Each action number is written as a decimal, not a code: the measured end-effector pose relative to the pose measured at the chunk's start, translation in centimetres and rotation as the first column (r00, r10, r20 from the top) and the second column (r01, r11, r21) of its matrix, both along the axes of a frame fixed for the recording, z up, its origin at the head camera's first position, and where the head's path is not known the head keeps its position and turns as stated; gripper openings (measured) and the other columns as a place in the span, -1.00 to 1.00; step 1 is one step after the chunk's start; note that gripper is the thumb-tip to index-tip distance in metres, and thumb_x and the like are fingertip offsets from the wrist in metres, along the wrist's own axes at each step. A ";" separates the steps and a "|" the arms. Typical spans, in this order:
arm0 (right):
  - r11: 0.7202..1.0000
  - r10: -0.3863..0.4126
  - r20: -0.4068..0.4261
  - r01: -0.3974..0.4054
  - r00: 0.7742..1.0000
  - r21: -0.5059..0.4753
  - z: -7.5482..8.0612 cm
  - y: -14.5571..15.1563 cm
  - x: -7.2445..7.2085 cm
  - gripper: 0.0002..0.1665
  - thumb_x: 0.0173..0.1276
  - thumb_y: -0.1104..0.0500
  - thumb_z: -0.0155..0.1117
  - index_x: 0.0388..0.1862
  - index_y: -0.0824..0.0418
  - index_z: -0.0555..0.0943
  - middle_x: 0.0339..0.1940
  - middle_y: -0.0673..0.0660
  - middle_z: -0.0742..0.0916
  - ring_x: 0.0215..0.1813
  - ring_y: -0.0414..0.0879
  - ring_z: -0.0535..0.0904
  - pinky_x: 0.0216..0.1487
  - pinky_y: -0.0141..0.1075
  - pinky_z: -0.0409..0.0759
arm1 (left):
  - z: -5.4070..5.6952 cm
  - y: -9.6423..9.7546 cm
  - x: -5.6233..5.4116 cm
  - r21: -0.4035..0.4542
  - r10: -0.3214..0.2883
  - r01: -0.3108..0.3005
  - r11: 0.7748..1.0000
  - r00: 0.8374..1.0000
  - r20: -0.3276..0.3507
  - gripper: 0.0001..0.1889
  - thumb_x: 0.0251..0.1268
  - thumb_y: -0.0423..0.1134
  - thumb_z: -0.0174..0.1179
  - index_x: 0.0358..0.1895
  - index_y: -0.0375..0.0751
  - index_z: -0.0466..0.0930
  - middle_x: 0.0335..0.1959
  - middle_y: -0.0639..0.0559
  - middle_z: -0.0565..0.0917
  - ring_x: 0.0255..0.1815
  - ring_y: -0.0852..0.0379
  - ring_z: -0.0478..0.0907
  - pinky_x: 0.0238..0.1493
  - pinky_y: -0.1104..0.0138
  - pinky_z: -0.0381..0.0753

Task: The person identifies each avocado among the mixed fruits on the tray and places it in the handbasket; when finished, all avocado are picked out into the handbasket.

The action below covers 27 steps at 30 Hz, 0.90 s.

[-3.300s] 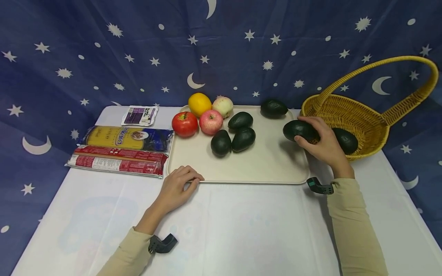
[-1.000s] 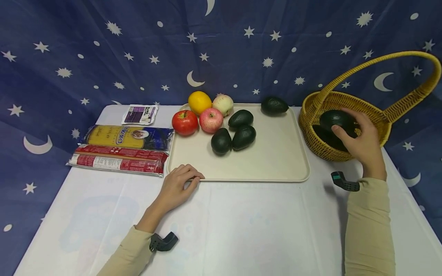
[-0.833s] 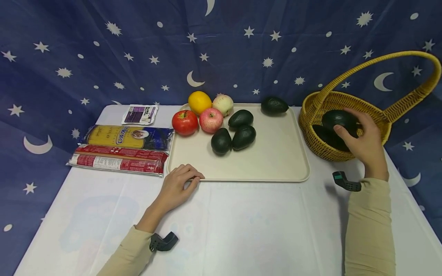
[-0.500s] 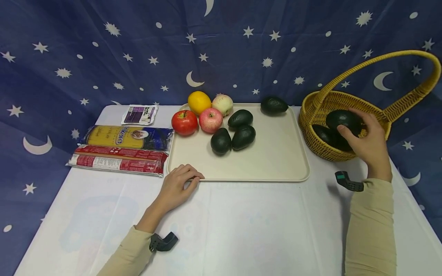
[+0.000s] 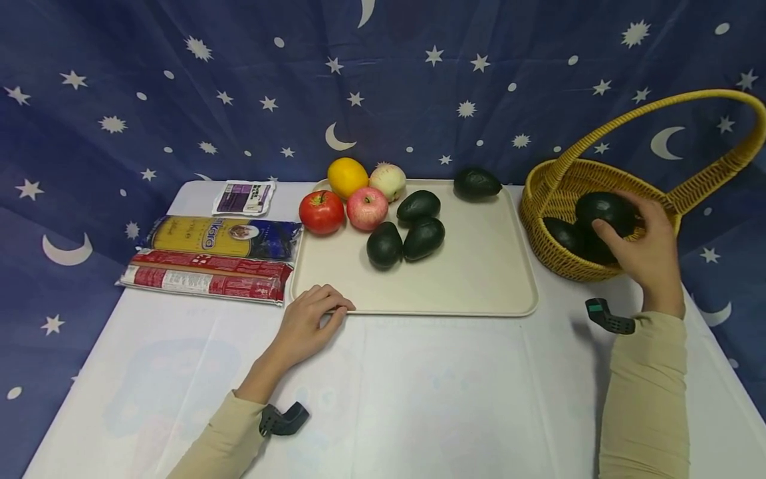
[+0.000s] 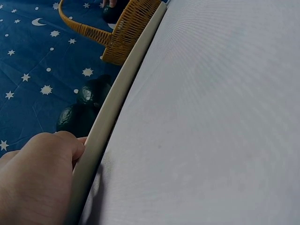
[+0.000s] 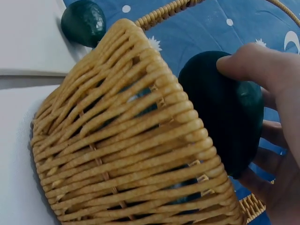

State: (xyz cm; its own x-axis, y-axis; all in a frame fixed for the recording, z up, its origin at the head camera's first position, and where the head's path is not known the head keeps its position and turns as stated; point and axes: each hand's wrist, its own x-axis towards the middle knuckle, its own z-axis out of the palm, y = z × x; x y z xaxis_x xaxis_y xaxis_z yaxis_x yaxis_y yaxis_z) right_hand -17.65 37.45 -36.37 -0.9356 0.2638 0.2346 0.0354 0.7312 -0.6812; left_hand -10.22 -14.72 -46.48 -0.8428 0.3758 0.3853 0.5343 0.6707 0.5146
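Note:
My right hand (image 5: 647, 249) grips a dark green avocado (image 5: 604, 211), thumb on its near side and fingers round the far side. The avocado is at the mouth of the yellow wicker basket (image 5: 550, 253), close over other dark avocados (image 5: 562, 234) lying inside. In the right wrist view, the held avocado (image 7: 218, 108) overlaps the basket's rim (image 7: 187, 110). My left hand (image 5: 312, 322) rests at the front rim of the beige tray (image 5: 419, 313), fingertips on the edge.
On the tray are a tomato (image 5: 322, 213), an orange-yellow fruit (image 5: 347, 177), a pink apple (image 5: 368, 208), a pale fruit (image 5: 387, 182) and several avocados (image 5: 423, 238). Left of it lie a yellow-blue packet (image 5: 224, 237), red packets (image 5: 206, 274) and a purple-white sachet (image 5: 244, 198). The basket's tall handle (image 5: 652, 113) arches up.
My right hand has carried the avocado from above the tray's right edge to the basket, then slightly further right, uncovering more of an avocado inside. My left hand has stayed put.

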 end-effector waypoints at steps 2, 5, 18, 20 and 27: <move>1.000 -0.015 -0.012 0.015 1.000 0.000 -0.1 0.2 0.0 -0.30 0.22 -0.02 0.28 0.34 -0.30 0.32 0.27 -0.03 0.42 0.15 -0.31 0.25 0.20 -0.33 0.21 | 0.0 0.0 0.0 -0.001 0.001 -0.001 1.000 1.000 0.000 -0.86 0.30 -0.19 0.12 -0.27 0.14 0.67 -0.31 0.31 0.59 -0.31 0.29 0.41 -0.28 0.36 0.37; 0.999 -0.050 0.007 0.050 0.999 -0.008 0.0 0.5 0.1 -0.30 0.22 -0.04 0.28 0.35 -0.32 0.30 0.30 -0.03 0.41 0.15 -0.32 0.24 0.24 -0.31 0.23 | 0.0 0.0 0.0 0.000 0.001 -0.001 1.000 1.000 -0.004 -0.86 0.30 -0.19 0.12 -0.27 0.14 0.67 -0.31 0.30 0.59 -0.31 0.28 0.41 -0.27 0.36 0.36; 0.992 -0.115 0.071 0.118 0.991 -0.051 -0.3 1.3 0.0 -0.28 0.23 -0.08 0.27 0.35 -0.37 0.26 0.19 -0.29 0.36 0.30 -0.08 0.22 0.40 -0.08 0.20 | 0.0 0.1 0.0 -0.001 0.003 -0.003 1.000 1.000 -0.017 -0.87 0.30 -0.18 0.12 -0.29 0.14 0.67 -0.32 0.31 0.58 -0.31 0.29 0.40 -0.28 0.36 0.37; 0.990 -0.124 0.073 0.128 0.990 -0.051 -0.4 1.4 0.0 -0.28 0.22 -0.09 0.27 0.35 -0.37 0.26 0.18 -0.30 0.36 0.30 -0.09 0.23 0.40 -0.12 0.21 | 0.0 0.1 0.0 -0.002 0.003 -0.003 1.000 1.000 -0.021 -0.87 0.30 -0.18 0.12 -0.29 0.13 0.67 -0.33 0.31 0.58 -0.32 0.29 0.40 -0.29 0.37 0.37; 0.989 -0.140 0.080 0.143 0.987 -0.038 -0.8 1.6 -0.1 -0.28 0.25 -0.11 0.23 0.37 -0.38 0.23 0.37 -0.05 0.35 0.31 -0.10 0.23 0.39 -0.17 0.22 | 0.0 0.1 0.0 -0.001 0.009 -0.009 1.000 1.000 -0.019 -0.86 0.28 -0.20 0.13 -0.30 0.14 0.67 -0.33 0.31 0.58 -0.33 0.31 0.38 -0.30 0.38 0.35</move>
State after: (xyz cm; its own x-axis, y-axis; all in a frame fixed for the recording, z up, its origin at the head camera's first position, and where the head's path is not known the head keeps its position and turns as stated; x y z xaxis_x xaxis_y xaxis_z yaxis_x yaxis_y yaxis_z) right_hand -17.78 39.09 -37.17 -0.9029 0.4031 0.1491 0.1896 0.6850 -0.7035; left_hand -10.24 -14.64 -46.52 -0.8389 0.3683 0.4008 0.5376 0.6760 0.5041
